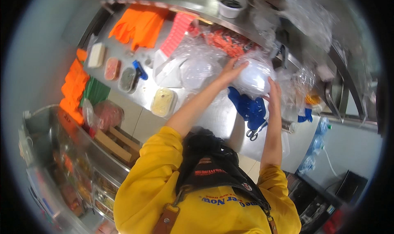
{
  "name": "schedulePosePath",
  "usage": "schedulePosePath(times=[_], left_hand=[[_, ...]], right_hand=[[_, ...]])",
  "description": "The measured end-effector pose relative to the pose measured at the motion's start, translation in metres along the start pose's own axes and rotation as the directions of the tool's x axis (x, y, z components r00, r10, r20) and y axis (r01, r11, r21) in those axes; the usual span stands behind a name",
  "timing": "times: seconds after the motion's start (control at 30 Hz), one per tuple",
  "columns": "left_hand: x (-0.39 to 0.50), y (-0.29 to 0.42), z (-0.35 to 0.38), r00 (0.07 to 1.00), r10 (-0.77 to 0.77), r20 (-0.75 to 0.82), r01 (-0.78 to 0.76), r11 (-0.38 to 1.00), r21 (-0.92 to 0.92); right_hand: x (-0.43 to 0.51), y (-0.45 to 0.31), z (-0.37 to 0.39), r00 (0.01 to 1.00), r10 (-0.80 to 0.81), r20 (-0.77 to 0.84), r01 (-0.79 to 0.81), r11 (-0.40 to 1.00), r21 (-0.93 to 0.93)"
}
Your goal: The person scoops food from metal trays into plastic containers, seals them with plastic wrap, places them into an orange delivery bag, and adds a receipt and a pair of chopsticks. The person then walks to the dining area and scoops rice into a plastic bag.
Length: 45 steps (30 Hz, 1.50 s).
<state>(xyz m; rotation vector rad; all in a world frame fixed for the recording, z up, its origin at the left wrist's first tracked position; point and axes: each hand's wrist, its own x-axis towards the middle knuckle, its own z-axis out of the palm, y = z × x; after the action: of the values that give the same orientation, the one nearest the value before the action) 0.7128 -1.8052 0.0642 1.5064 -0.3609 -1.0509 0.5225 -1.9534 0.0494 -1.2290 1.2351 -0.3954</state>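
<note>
Both my hands are around a stack of round, whitish plastic lids or containers in clear plastic wrap [254, 78]. My left hand [234, 70] presses on its upper left side, and my right hand [272, 92] holds its right side. Just left of it lies another wrapped round white stack [198, 72]. A blue cloth or glove [251, 110] lies below the held stack, with a pair of scissors [255, 133] beside my right forearm. Farther left, a filled tub with pale yellow contents [162, 102] and a blue marker-like object [140, 70] rest on the steel table [215, 118].
Orange bags [140, 26] lie at the table's far left. Smaller filled tubs, one with pink contents [112, 68] and one dark [127, 79], stand near the left edge. A white bucket [231, 4] sits on the raised steel shelf behind. A food counter [101, 160] is at lower left.
</note>
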Motion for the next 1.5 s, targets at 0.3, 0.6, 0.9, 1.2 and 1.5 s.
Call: schedulePosePath(times=[0.3, 0.6, 0.9, 1.2, 1.5], left_hand=[[-0.149, -0.042, -0.158, 0.980, 0.198, 0.013, -0.198, 0.975, 0.101], [-0.229, -0.127, -0.484, 0.742, 0.153, -0.653, 0.027, 0.966, 0.258], [-0.281, -0.100, -0.666, 0.671, 0.086, -0.736, 0.061, 0.983, 0.171], [-0.270, 0.006, -0.635, 0.845, 0.401, -0.355, -0.330, 0.912, 0.245], [-0.234, -0.023, -0.625, 0.975, -0.027, -0.220, -0.036, 0.960, -0.276]], right_hand=[[-0.080, 0.010, 0.045, 0.584, -0.734, -0.346, 0.601, 0.678, -0.424], [-0.173, 0.026, 0.492, 0.607, -0.531, 0.591, 0.736, 0.656, -0.167], [-0.108, 0.018, 0.722, 0.480, -0.490, 0.728, 0.842, 0.023, -0.539], [-0.260, -0.035, 0.641, 0.354, -0.265, 0.897, 0.680, 0.731, -0.052], [-0.305, 0.006, 0.633, 0.631, -0.002, 0.776, -0.155, 0.980, 0.129]])
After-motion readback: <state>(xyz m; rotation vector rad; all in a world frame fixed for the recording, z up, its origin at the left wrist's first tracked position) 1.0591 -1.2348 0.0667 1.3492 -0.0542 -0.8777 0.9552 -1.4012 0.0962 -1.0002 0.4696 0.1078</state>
